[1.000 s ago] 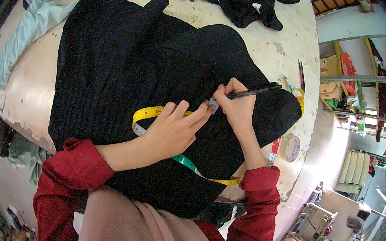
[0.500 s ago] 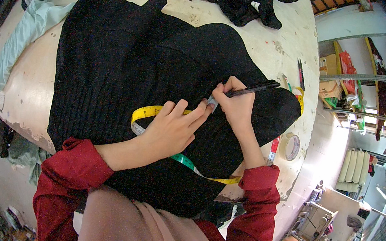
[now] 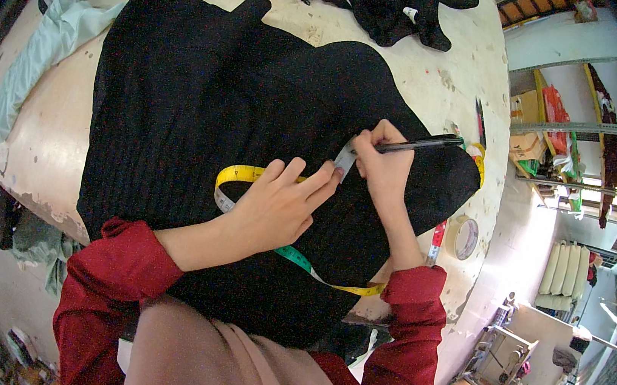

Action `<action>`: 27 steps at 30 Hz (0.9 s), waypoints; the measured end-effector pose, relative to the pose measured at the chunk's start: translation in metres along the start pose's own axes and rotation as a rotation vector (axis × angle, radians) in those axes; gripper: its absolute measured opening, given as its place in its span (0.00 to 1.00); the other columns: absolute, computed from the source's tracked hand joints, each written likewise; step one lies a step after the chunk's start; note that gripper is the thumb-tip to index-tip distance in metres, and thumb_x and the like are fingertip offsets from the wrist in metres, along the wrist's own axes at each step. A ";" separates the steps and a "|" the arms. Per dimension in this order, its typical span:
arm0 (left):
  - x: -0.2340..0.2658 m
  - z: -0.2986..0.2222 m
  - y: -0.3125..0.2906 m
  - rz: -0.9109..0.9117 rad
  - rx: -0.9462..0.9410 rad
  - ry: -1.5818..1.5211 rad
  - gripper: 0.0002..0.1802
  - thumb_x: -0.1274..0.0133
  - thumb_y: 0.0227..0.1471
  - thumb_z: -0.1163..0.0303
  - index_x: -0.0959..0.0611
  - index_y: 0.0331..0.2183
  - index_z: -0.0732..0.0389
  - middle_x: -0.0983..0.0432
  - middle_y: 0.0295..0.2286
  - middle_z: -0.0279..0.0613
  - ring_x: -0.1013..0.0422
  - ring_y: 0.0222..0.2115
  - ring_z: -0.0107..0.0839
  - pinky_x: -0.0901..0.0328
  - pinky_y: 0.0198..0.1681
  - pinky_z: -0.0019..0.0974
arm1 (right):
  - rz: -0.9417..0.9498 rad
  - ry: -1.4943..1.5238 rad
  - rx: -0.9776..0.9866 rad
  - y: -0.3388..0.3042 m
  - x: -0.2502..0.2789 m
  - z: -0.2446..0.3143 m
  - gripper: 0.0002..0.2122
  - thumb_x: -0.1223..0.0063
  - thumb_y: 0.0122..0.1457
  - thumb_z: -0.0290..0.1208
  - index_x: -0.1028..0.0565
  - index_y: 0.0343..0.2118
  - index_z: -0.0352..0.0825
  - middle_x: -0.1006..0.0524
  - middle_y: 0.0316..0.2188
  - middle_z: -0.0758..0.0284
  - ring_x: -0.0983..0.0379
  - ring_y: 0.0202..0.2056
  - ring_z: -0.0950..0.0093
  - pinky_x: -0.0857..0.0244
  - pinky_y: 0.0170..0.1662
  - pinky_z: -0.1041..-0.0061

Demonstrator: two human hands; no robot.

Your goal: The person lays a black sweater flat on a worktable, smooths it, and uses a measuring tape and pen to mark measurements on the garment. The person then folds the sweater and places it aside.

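Observation:
A large black garment piece (image 3: pixel 289 99), ribbed along its left part, lies spread over the table. My left hand (image 3: pixel 277 200) rests on it with fingers stretched out and apart. Its foremost fingertips touch the lower end of a short pale grey strip (image 3: pixel 344 160). At that strip's upper end is my right hand (image 3: pixel 387 160), closed around a black pen (image 3: pixel 424 143) that points up and right. The pen's lower tip is hidden by the fingers. A yellow, white and green tape measure (image 3: pixel 238 172) loops beneath my left hand and forearm; its middle is covered.
A tape roll (image 3: pixel 463 237) lies at the table's right side, with a dark pointed tool (image 3: pixel 479 121) farther up. Black garments (image 3: pixel 390 12) with white labels are heaped at the far edge. Pale green cloth (image 3: pixel 51 49) lies at the left. Shelving (image 3: pixel 582 125) stands beyond the table.
My right hand has shifted slightly right with the pen, exposing more of the pale strip. My left hand has moved only a little, and the garment has slid slightly right.

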State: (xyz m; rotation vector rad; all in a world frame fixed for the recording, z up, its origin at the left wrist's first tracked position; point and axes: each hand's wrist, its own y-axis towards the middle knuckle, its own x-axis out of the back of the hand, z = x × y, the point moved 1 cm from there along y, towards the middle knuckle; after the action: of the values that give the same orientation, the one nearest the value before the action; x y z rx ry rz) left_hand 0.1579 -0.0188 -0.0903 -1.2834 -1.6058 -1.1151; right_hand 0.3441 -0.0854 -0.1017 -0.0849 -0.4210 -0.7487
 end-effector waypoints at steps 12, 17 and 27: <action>0.006 0.007 0.008 -0.040 -0.024 -0.054 0.33 0.40 0.40 0.66 0.29 0.51 0.59 0.38 0.56 0.50 0.35 0.40 0.41 0.36 0.40 0.41 | -0.018 -0.195 0.109 0.004 -0.002 0.000 0.14 0.40 0.50 0.24 0.34 0.16 0.29 0.34 0.12 0.70 0.42 0.17 0.88 0.46 0.18 0.80; 0.002 0.009 0.007 -0.054 -0.016 -0.077 0.34 0.42 0.38 0.65 0.28 0.52 0.57 0.38 0.56 0.48 0.36 0.40 0.42 0.36 0.39 0.43 | -0.068 -0.218 0.083 0.003 -0.005 0.010 0.14 0.40 0.49 0.25 0.34 0.16 0.28 0.35 0.11 0.66 0.44 0.17 0.87 0.43 0.19 0.77; 0.002 0.008 0.007 -0.047 -0.022 -0.059 0.33 0.41 0.40 0.65 0.28 0.51 0.58 0.38 0.56 0.48 0.36 0.40 0.41 0.36 0.40 0.42 | -0.076 -0.197 0.071 0.003 -0.003 0.003 0.13 0.39 0.50 0.26 0.33 0.17 0.29 0.33 0.11 0.67 0.43 0.17 0.87 0.43 0.19 0.77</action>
State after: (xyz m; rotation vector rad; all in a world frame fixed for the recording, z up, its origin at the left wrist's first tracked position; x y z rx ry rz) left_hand 0.1643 -0.0094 -0.0898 -1.3100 -1.6787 -1.1360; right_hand 0.3428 -0.0806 -0.1000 -0.0771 -0.6409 -0.8023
